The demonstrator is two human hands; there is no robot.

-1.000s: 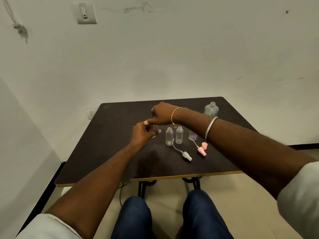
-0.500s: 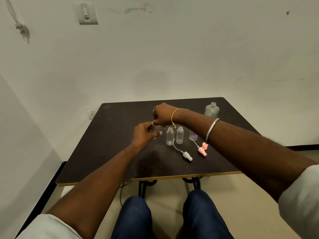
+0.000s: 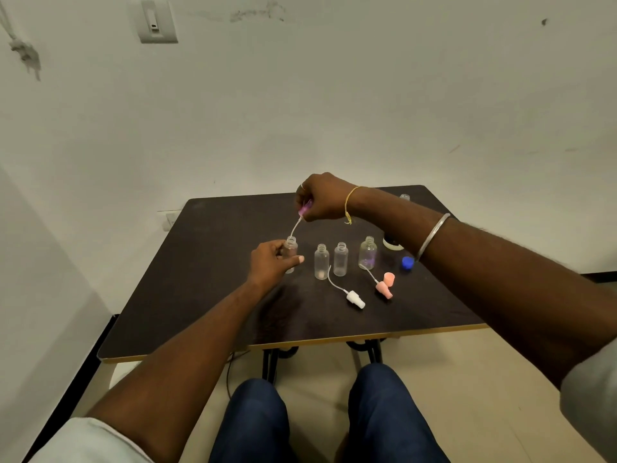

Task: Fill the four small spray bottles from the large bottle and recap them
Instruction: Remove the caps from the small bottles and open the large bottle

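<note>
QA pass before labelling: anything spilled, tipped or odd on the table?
No spill on the dark table; the small clear plastic bottles stand upright, uncapped. The white spray head and pink spray head lie loose in front. Only oddity: faint purple tint low in the rightmost bottle.

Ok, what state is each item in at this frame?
Left hand: grips leftmost small clear plastic bottle, upright, uncapped.
Right hand: pinches purple spray cap above it; tube tip at that bottle's mouth.
Second small clear bottle, third, fourth: upright, uncapped.
White spray cap with tube: lying loose on dark table.
Pink spray cap: lying loose.
Small blue cap: loose on table.
Large clear bottle: mostly hidden behind right arm.
</note>
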